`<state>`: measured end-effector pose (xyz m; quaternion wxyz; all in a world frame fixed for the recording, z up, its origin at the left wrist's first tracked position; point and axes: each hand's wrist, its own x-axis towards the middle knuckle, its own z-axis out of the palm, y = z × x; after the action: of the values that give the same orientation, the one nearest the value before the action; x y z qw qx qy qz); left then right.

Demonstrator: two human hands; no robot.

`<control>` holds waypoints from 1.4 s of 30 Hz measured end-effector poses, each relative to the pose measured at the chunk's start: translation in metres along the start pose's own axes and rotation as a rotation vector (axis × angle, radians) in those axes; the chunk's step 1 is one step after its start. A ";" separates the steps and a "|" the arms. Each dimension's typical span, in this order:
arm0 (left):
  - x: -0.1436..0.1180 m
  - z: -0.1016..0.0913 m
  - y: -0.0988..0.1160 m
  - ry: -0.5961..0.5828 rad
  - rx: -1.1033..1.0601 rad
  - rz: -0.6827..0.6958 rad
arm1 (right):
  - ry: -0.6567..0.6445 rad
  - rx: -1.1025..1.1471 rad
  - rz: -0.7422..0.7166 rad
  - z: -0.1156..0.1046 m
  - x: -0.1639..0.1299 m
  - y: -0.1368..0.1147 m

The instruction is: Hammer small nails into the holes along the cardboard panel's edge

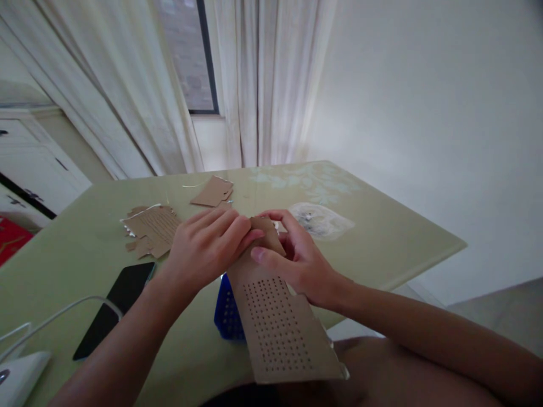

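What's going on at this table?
A person is holding a dotted cardboard piece by its far end, with the left hand and right hand close together. Its near end slants down toward the person's lap, partly hiding a blue basket. Other cardboard pieces lie on the table, beyond a dark, flat device on the left. A crumpled, see-through wrapper lies beyond the right hand.
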<state>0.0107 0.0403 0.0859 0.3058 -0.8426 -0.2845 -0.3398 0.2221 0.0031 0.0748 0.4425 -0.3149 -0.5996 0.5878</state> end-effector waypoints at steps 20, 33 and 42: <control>0.006 -0.042 0.002 -0.048 -0.449 -0.058 | 0.085 -0.185 0.060 -0.006 0.002 0.005; -0.064 0.048 -0.111 -1.094 -0.276 -0.689 | 0.248 0.129 0.148 -0.015 0.005 0.006; -0.098 0.097 -0.101 -1.350 -0.438 -0.632 | 0.272 0.117 0.187 -0.018 0.003 0.004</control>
<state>-0.0795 0.1483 -0.0117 -0.2186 -0.7871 -0.5624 0.1276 0.2362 0.0141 0.0696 0.4807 -0.4195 -0.4669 0.6124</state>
